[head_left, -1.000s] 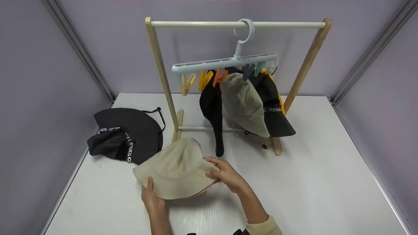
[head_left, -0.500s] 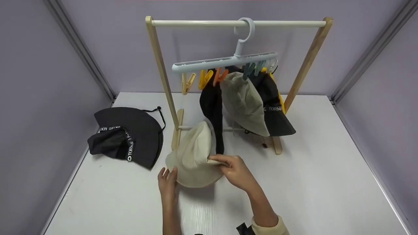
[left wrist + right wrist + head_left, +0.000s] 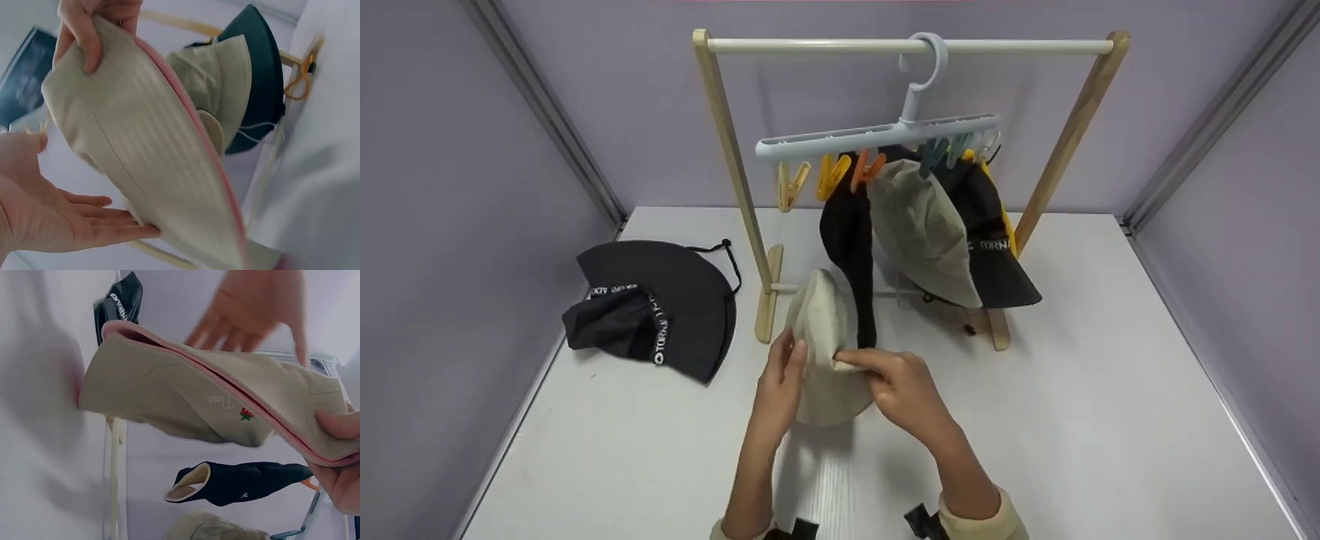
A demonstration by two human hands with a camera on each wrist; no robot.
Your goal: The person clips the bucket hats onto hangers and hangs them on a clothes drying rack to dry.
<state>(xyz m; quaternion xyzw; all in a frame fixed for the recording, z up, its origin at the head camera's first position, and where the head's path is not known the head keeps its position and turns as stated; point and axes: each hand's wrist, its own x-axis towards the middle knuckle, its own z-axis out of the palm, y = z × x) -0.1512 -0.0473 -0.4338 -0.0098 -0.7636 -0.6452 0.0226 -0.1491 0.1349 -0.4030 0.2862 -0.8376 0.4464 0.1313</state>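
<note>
The cream hat (image 3: 817, 319) has pink edging (image 3: 119, 326) and a red-and-green motif (image 3: 246, 414), the black hat (image 3: 701, 307) white lettering (image 3: 661, 334).

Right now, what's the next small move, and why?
Probably raise the folded beige hat toward the pale yellow clip: the right hand pinches it, the left hand isn't gripping, and that clip holds nothing.

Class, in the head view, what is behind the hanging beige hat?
Behind the hanging beige hat is a dark hat with white lettering, then a strip of yellow. The dark hat's left part is covered.
</note>
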